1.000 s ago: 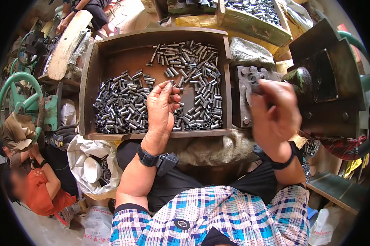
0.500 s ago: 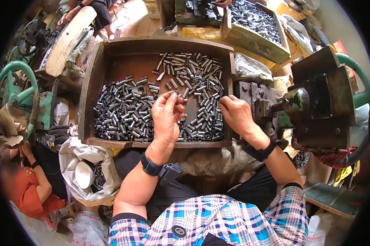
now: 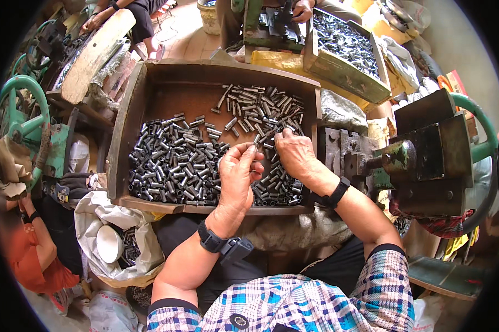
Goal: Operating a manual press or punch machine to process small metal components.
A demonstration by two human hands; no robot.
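A shallow brown tray (image 3: 227, 67) in front of me holds many short dark metal tubes, in a dense heap (image 3: 174, 163) on the left and a looser spread (image 3: 263, 105) on the right. Over the tray's middle, my left hand (image 3: 239, 172) is turned partly palm up, its thumb and forefinger pinched on what looks like one small metal tube (image 3: 256, 140). Just right of it, my right hand (image 3: 298, 156) reaches palm down into the right-hand tubes. Its fingertips are pressed together among them, and whatever they hold is hidden.
A dark machine with a green handwheel (image 3: 476, 127) stands close on the right. At lower left, a white sack (image 3: 89, 213) holds a bowl (image 3: 110, 243) and metal pieces. Another parts box (image 3: 343, 83) lies beyond the tray. Co-workers sit at left and far side.
My right hand has moved left from the tray's right edge onto the tubes, closer to my left hand. My left hand has shifted slightly right, still pinched. The view has tilted a little.
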